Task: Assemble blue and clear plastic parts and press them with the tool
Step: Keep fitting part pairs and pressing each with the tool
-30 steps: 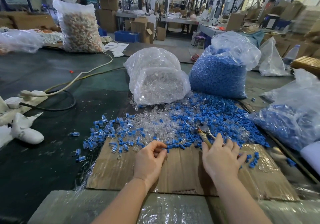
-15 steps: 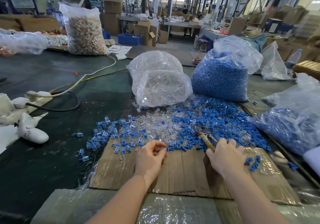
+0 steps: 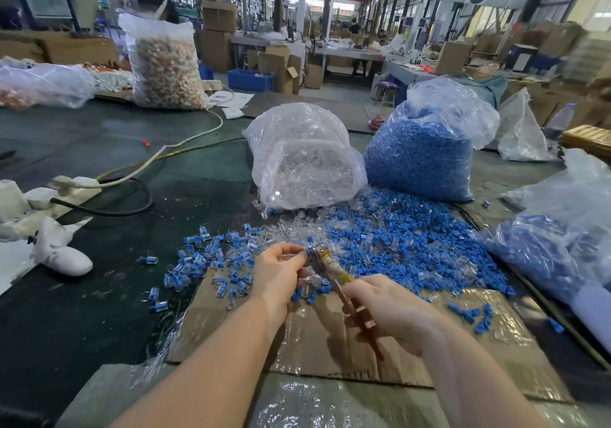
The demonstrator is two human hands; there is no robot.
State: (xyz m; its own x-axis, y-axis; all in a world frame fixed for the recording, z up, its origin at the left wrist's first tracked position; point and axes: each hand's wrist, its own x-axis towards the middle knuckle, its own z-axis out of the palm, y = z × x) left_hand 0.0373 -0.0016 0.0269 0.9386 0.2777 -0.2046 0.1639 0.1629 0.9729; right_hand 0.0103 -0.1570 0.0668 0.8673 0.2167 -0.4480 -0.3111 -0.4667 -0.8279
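two hands [image 3: 334, 282], one tool [image 3: 334, 270], three bags [image 3: 305, 160]

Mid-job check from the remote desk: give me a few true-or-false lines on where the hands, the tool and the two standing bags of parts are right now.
1. The right hand grips the handles of the tool. True.
2. The left hand lies flat and open on the cardboard. False: it is raised and pinches a small blue part at the tool's tip.
3. The bag of clear parts stands to the left of the bag of blue parts. True.
4. The tool lies on the table, untouched. False: it is held up over the cardboard.
5. Assembled blue and clear pieces lie scattered to the left of the hands. True.
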